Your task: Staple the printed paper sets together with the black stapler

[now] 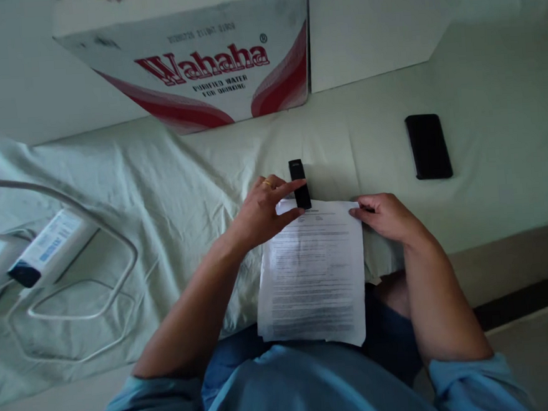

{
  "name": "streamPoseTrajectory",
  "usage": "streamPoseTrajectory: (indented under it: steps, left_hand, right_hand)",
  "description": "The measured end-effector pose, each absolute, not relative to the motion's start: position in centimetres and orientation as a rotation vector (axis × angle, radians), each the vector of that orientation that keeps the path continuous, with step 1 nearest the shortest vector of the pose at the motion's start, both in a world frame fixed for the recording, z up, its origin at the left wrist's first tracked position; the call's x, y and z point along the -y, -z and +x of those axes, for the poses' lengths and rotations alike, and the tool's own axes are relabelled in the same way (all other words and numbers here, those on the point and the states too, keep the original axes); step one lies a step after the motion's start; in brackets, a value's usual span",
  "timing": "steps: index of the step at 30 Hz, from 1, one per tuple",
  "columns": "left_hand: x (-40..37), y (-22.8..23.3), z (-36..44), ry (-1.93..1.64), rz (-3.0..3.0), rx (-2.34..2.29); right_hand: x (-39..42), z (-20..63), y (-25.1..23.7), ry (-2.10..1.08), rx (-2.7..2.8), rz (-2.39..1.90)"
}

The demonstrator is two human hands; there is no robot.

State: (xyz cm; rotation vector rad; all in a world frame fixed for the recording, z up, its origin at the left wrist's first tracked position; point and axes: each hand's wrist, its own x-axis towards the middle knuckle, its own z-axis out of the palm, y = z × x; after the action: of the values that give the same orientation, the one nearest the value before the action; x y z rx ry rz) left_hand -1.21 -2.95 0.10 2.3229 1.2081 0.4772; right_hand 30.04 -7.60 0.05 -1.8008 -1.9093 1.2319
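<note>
A small black stapler point(300, 188) lies at the top edge of a stack of printed paper sheets point(313, 271). My left hand point(270, 211) grips it from the left, index finger across its body and thumb at its lower end over the paper. A gold-coloured ring shows on one finger. On the other side, my right hand point(382, 215) pinches the upper right corner of the sheets between thumb and fingers. The sheets run down over the edge of the bed onto my lap, their lower end against my shirt.
A "Wahaha" water carton point(199, 73) stands at the back on the pale green sheet point(371, 123). To the right lies a black phone point(429, 146). A white box-shaped device point(56, 246) and looping cables point(126, 241) are at the left.
</note>
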Motion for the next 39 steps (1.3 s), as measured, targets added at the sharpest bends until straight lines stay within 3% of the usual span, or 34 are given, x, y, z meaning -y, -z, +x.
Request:
streamPoseTrajectory:
  steps: [11,18,39]
  left_hand:
    - [2.2,0.5,-1.4,-0.444,2.281,-1.116]
    - [3.5,1.8,-2.4,-0.707,2.109,-1.299]
    - [3.2,1.3,-3.3,-0.352,2.173,-1.336]
  right_hand:
    - [7.5,30.4,0.5,-1.257,1.872,-1.788]
    - [7.6,30.6,0.2,-1.268,1.817,-1.734]
    - [7.4,30.5,0.7,-1.291,1.686,-1.725]
